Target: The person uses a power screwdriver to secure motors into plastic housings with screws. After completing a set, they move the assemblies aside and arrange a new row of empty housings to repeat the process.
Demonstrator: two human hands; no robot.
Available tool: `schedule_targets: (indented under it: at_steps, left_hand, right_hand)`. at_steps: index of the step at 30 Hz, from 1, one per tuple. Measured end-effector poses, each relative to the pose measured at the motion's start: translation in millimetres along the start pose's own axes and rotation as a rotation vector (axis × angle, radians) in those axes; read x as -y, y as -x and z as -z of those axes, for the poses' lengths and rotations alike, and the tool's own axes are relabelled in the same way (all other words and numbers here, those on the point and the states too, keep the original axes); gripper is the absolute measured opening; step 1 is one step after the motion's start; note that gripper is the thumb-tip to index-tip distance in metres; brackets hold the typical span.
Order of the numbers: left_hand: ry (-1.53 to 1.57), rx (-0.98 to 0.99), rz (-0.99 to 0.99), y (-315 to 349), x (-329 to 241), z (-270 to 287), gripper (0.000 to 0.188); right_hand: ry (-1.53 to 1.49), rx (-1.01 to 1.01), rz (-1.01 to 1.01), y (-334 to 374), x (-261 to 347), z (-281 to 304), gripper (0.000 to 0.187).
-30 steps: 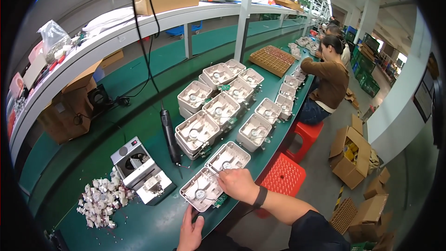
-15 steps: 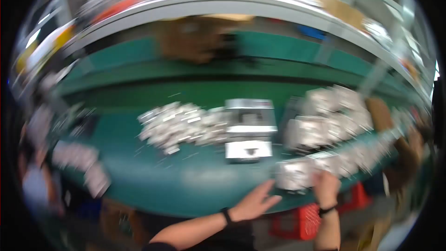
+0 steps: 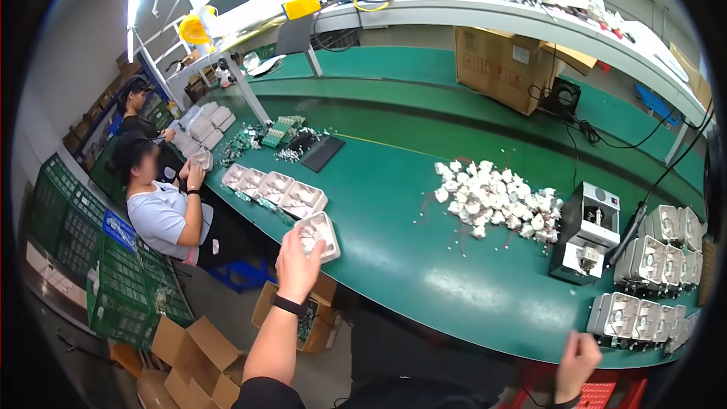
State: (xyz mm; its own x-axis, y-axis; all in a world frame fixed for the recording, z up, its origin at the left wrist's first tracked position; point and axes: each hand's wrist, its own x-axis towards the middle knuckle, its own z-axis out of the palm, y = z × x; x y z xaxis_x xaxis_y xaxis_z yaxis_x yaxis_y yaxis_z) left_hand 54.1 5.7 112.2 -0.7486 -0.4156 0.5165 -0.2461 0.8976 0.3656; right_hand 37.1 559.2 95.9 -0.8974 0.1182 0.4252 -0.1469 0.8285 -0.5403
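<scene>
At the table's near edge, left of centre, my left hand (image 3: pixel 297 265) grips a white rectangular plastic housing (image 3: pixel 330 241), with fingers at its left side and over its interior. Small parts inside the housing are partly covered by my fingers. Just beyond it, several similar open housings (image 3: pixel 276 188) stand in a row with green circuit boards along their near side. My right hand (image 3: pixel 577 363) is at the lower right, off the table's edge, its fingers loosely curled and apart, with nothing visible in them. Closest to it is a row of white housings (image 3: pixel 622 316).
A pile of white parts (image 3: pixel 492 197) with thin red wires lies mid-table, beside a small black-and-grey machine (image 3: pixel 587 231). More housings (image 3: pixel 659 257) are stacked at right. A seated co-worker (image 3: pixel 163 208) handles a housing at left. Cardboard boxes (image 3: pixel 198 360) and green crates (image 3: pixel 136 288) stand below.
The view has swung left. My left hand has gone from near the right-hand housings to a housing at left, now gripped. My right hand has come away from the right-hand row.
</scene>
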Motion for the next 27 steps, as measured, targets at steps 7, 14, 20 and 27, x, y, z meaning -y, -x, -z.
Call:
schedule_targets:
  at_steps: [7, 14, 20, 27]
  left_hand:
    - [0.595, 0.236, 0.705, 41.3, 83.4, -30.1, 0.072]
    - [0.685, 0.232, 0.511, 31.4, 38.4, -53.7, 0.065]
    - [0.439, 0.361, 0.447, -30.7, 66.0, -4.5, 0.036]
    - [-0.218, -0.148, 0.033, -136.3, 231.7, -27.8, 0.042]
  right_hand:
    - [-0.23, 0.416, 0.261, 19.8, 142.3, -113.0, 0.023]
    - [-0.207, 0.803, 0.502, 4.2, 224.1, -200.1, 0.024]
    - [-0.181, 0.931, 0.53, -4.7, 245.0, -230.6, 0.027]
    - [-0.133, 0.965, 0.646, -3.3, 246.9, -242.8, 0.033]
